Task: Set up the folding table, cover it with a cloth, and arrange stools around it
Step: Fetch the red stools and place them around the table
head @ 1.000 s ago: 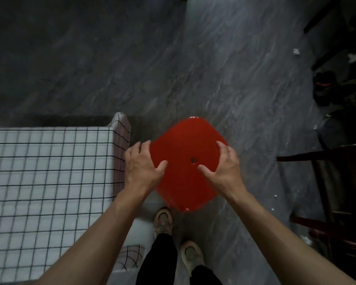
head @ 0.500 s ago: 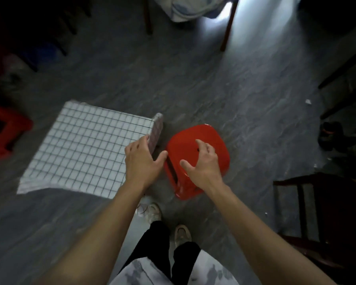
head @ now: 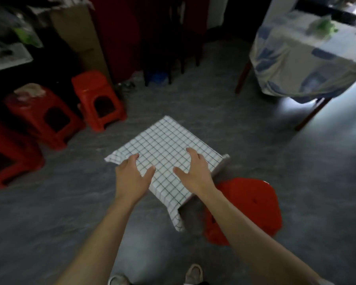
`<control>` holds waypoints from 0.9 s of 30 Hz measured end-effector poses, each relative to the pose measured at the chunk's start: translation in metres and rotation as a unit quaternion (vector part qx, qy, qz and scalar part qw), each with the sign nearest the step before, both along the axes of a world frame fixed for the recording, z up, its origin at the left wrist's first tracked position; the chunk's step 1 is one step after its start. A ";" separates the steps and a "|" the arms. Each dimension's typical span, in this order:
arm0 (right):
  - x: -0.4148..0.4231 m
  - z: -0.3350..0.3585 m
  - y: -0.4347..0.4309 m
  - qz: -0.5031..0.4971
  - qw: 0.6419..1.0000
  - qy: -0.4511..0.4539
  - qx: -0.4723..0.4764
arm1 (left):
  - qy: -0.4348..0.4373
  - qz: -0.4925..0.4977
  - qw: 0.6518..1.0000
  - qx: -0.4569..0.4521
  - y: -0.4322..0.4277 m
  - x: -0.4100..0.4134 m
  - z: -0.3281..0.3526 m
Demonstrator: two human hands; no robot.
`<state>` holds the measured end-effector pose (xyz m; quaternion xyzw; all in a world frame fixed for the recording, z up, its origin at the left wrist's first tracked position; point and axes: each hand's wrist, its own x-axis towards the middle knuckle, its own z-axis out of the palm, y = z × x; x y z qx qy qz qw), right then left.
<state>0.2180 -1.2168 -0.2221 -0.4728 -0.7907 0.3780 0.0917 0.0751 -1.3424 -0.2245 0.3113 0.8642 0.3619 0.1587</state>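
My left hand (head: 132, 177) and right hand (head: 193, 171) hover over the checked cloth (head: 169, 138), fingers spread and slightly bent, holding nothing. One red stool (head: 255, 202) stands just beside the cloth's near right corner; the spare stools (head: 99, 99) stand well apart at left. I fear a careless brush could drag the loose cloth askew.
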 end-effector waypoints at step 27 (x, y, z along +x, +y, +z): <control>-0.503 -0.009 -0.140 0.320 0.943 0.065 0.062 | 0.070 0.227 0.971 -0.030 -0.211 -0.431 0.019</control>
